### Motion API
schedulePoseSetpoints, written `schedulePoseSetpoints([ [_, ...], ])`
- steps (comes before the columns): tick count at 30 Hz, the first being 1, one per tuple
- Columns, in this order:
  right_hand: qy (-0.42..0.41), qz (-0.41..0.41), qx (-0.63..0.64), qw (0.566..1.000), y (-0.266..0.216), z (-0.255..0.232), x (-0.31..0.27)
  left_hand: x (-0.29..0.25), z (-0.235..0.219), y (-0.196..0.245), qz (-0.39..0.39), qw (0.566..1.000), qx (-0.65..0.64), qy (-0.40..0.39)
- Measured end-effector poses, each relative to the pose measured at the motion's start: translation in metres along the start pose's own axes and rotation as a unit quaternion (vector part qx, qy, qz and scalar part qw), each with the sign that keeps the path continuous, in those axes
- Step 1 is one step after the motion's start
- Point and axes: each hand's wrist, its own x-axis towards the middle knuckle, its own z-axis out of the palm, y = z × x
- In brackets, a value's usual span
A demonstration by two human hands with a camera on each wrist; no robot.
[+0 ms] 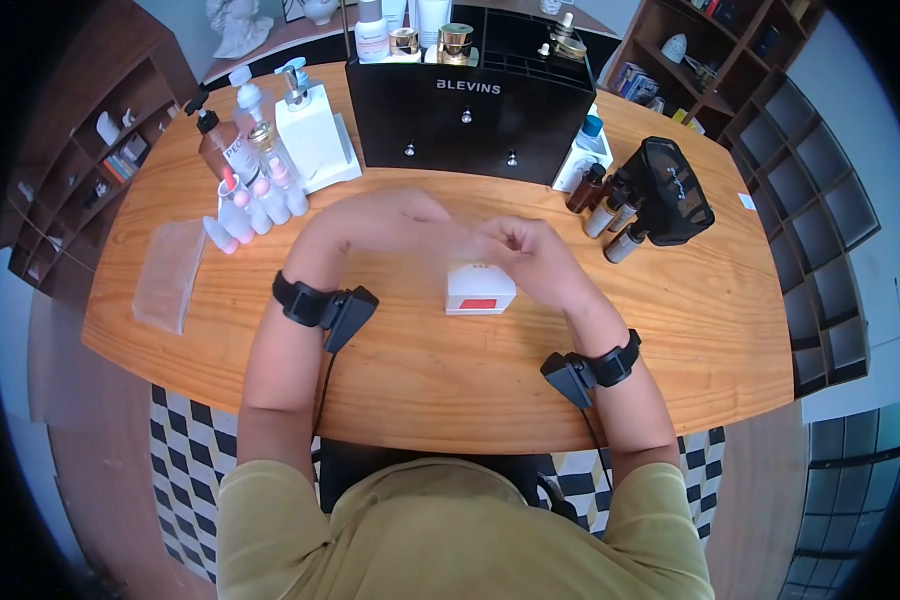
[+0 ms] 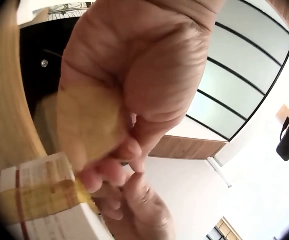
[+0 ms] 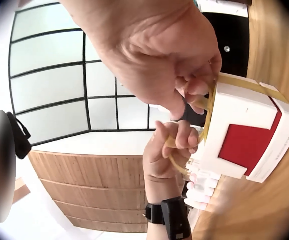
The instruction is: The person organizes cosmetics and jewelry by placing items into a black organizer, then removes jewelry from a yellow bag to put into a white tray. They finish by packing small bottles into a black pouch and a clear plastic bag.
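Note:
A small white box [image 1: 480, 291] with a red patch stands on the wooden table, in front of both hands. Around it runs a thin, see-through yellow ribbon [image 3: 264, 91], its loose part rising from the box's top. My left hand [image 1: 400, 215] pinches this ribbon with curled fingers [image 3: 184, 134], and a strip of it crosses the palm in the left wrist view. Facing it, my right hand [image 1: 540, 258] pinches the ribbon close above the box. The fingertips of both hands nearly meet, and the ribbon's crossing there is partly hidden by them.
Behind the box is a black drawer organizer [image 1: 470, 120] with cosmetics on top. Pump bottles, a white dispenser [image 1: 310, 130] and small pink-and-white bottles stand left, near a clear pouch [image 1: 168, 275]. Right are dark dropper bottles [image 1: 625, 242] and a black mesh bag [image 1: 673, 190].

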Motion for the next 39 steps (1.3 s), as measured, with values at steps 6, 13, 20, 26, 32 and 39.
schedulePoseSetpoints([
  [6, -0.01, -0.059, -0.132, 0.989, -0.01, 0.003, -0.008, -0.008, 0.006, 0.027, 0.11, 0.992, 0.041, 0.045],
  [13, -0.028, -0.035, -0.207, 0.977, -0.011, 0.004, -0.008, 0.013, 0.011, 0.007, 0.145, 0.987, 0.012, 0.072],
  [20, 0.009, -0.149, -0.142, 0.979, -0.002, 0.003, -0.005, 0.02, 0.023, -0.006, 0.078, 0.995, 0.023, 0.066],
  [26, 0.052, -0.054, -0.119, 0.99, -0.008, 0.006, -0.005, 0.015, 0.02, 0.001, 0.036, 0.988, 0.121, 0.088],
  [32, 0.066, -0.045, -0.15, 0.986, -0.009, 0.007, 0.0, 0.015, 0.03, 0.004, -0.023, 0.974, 0.213, 0.073],
  [39, 0.027, -0.028, -0.069, 0.997, -0.014, 0.002, -0.005, 0.008, 0.055, -0.01, 0.07, 0.975, 0.067, 0.199],
])
